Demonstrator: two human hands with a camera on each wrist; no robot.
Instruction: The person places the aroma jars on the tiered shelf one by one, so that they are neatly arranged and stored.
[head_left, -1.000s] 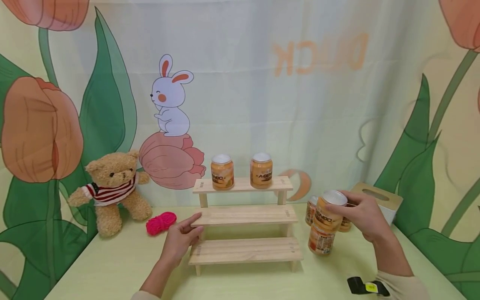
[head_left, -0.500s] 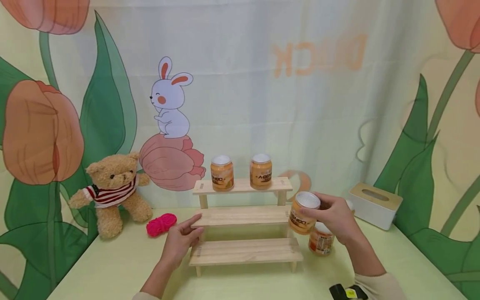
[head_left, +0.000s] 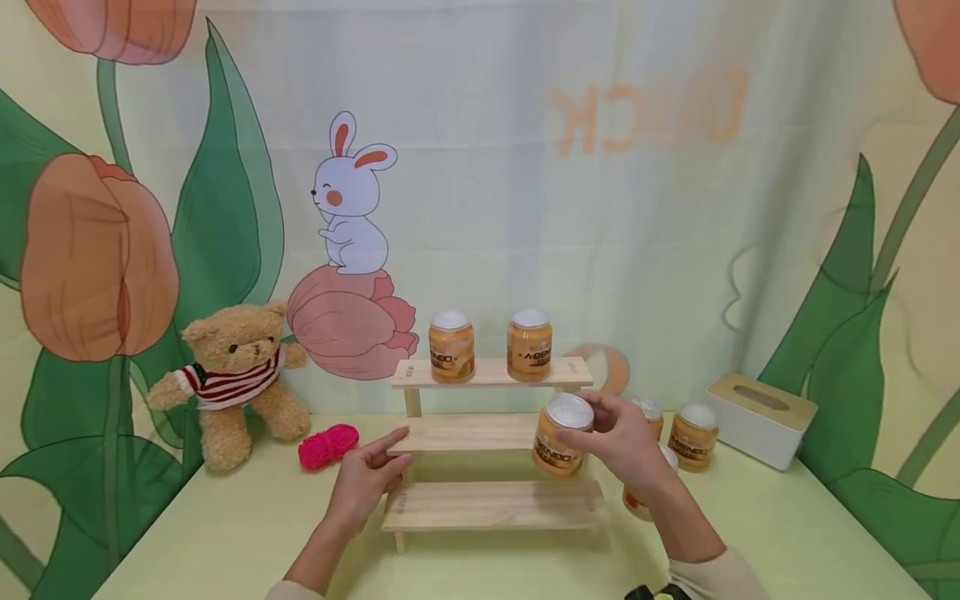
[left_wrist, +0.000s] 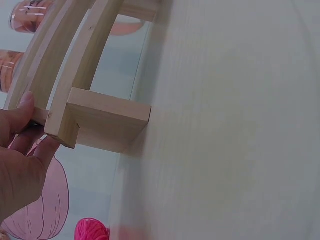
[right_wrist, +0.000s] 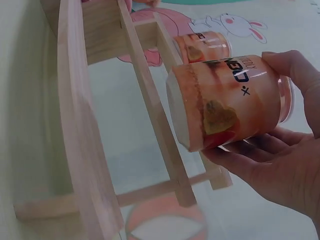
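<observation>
A fabric backdrop (head_left: 465,100) printed with tulips and a rabbit fills 12 o'clock, taking the top of the head view as 12. The pale green table (head_left: 225,533) spreads below it, carrying a three-step wooden rack (head_left: 480,506) near its middle. From the rack, a teddy bear (head_left: 238,375) in a striped shirt sits between 9 and 10 o'clock, and a white box (head_left: 757,429) with a slotted wood-toned top stands at 3.

The left hand (head_left: 360,483) grips the rack's middle step at its 9 o'clock end, thumb and fingers around the edge. Well apart from it, the right hand (head_left: 622,437) clasps a jar between thumb and fingers; this hand and its forearm partly cover a rear jar (head_left: 647,410) and a front jar (head_left: 636,503) on the table. Another jar (head_left: 693,442) stands just beside the box, at its 9 o'clock. Two more jars (head_left: 452,350) stand upright on the top step.

The held jar (head_left: 557,446) overlaps the 3 o'clock end of the middle step; whether its base touches wood cannot be told. Its long axis is near vertical, slightly tilted, white lid toward 12 to 1 and base toward 6 to 7. Pink yarn (head_left: 328,447) lies at 10 o'clock from the left hand.
</observation>
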